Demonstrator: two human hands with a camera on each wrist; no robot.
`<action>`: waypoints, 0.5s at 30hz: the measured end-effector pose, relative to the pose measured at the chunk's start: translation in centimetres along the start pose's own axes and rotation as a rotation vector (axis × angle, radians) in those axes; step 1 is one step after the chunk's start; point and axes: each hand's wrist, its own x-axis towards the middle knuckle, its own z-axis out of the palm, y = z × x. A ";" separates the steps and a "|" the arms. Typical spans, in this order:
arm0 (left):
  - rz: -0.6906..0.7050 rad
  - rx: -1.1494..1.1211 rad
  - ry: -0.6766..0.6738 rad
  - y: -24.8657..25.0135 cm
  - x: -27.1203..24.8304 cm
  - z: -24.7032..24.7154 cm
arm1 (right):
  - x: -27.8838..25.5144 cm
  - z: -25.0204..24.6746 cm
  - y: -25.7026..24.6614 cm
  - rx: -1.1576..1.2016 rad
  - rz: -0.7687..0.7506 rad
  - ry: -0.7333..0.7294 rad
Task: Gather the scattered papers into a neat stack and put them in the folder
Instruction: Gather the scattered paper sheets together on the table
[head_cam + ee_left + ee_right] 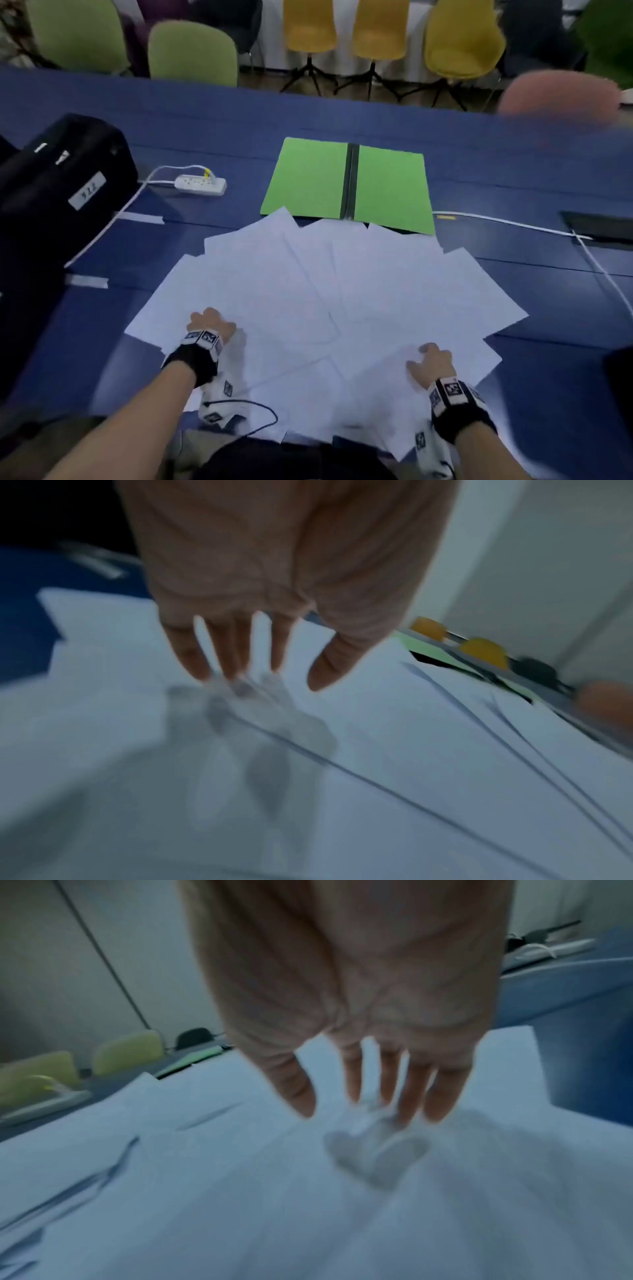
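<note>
Papers [308,301] lie fanned and overlapping on the blue table [513,178], just on the near side of the folder [308,178], their far corners lapping its near edge. The folder lies open and flat, green inside, dark spine down the middle. Left hand [212,325] sits on the papers' near-left part, right hand [433,363] on the near-right; both well short of the folder. Wrist views are blurred, but each shows fingers straight and spread, tips down on the top sheet, holding nothing. Likely step: drawing the sheets inward. Risks, as judged: loose sheets may slide over one another under a fingertip push, so the top one moves and those beneath stay; corners could catch and crease where sheets cross; near sheets overhang the table edge and could slip off toward the lap; sheets touching the folder could shove it away or ride under it; the white cable [513,224] to the folder's right could snag an outer sheet. Counts: one folder, two hands, one power strip [200,185] left of the folder, one black case [61,178] further left, three yellow chairs [376,31] beyond the folder. Sheets: roughly ten or more; overlap prevents an exact count.
</note>
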 end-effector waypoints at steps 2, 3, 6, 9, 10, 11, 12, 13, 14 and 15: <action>-0.167 -0.048 0.022 -0.1 -0.6 -0.1 | 0.1 -0.3 0.6 0.039 0.194 0.111; -0.214 -0.074 0.031 -0.1 -1.0 -0.2 | 0.3 -0.3 1.2 0.056 0.281 0.129; -0.292 -0.134 0.063 -0.5 -1.0 0.2 | 0.9 -0.1 2.6 0.108 0.375 0.139; -0.306 -0.184 0.075 -0.4 -1.1 0.0 | 0.8 -0.5 2.2 0.215 0.411 0.206; -0.296 -0.204 0.061 -0.3 -0.8 0.1 | 1.0 -0.5 2.1 0.228 0.416 0.198; -0.288 -0.262 0.060 -0.3 -0.6 0.2 | 1.0 -0.5 1.9 0.237 0.413 0.194; -0.279 -0.309 0.066 -0.4 -0.3 0.5 | 1.0 -0.5 1.7 0.228 0.404 0.193; -0.278 -0.347 0.082 -0.4 -0.1 0.7 | 0.9 -0.3 1.5 0.233 0.408 0.183; -0.285 -0.351 0.107 -0.5 -0.1 0.9 | 0.7 -0.2 1.3 0.235 0.419 0.170; -0.296 -0.331 0.143 -0.5 -0.3 1.0 | 0.4 -0.1 1.2 0.247 0.434 0.172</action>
